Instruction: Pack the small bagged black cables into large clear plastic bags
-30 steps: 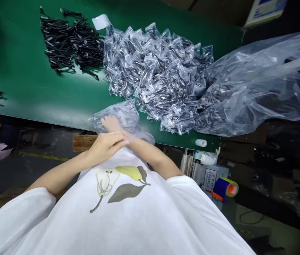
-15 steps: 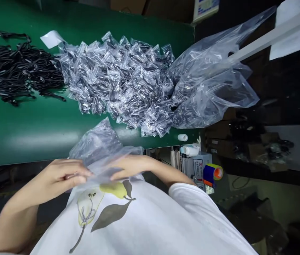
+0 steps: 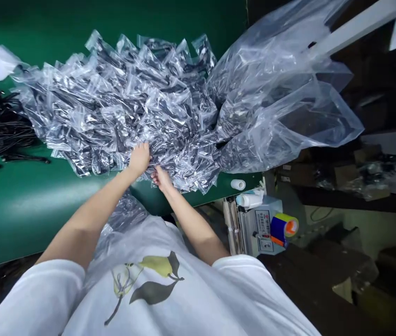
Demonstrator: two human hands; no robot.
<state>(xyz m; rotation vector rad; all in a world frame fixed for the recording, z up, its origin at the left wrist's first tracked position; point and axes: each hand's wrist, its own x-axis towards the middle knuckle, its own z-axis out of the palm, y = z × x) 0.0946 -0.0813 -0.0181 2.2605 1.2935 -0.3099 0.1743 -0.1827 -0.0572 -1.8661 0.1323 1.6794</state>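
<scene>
A wide heap of small clear plastic bags (image 3: pixel 114 102) with black cords inside covers the table. At its near edge, my left hand (image 3: pixel 139 158) presses in among the bags with fingers curled; what they grip is hidden. Just to its right, my right hand (image 3: pixel 160 178) touches the same edge, its fingers closed, and I cannot make out what is in them. On my lap, below the table edge, lies a large clear plastic bag (image 3: pixel 126 214), its upper part spread over my shirt; neither hand touches it.
Loose black cords (image 3: pixel 2 130) lie on the green table (image 3: pixel 16 205) at left, near a white paper slip (image 3: pixel 0 62). Large clear bags (image 3: pixel 271 112) hang at the right by a white bar (image 3: pixel 359 28). A white roll (image 3: pixel 237 185), a sealing machine (image 3: pixel 264 226) and tape (image 3: pixel 284 228) are nearby.
Both hands have left the large plastic bag on my lap and reached forward to the heap of small bags. The view has moved closer to the heap.
</scene>
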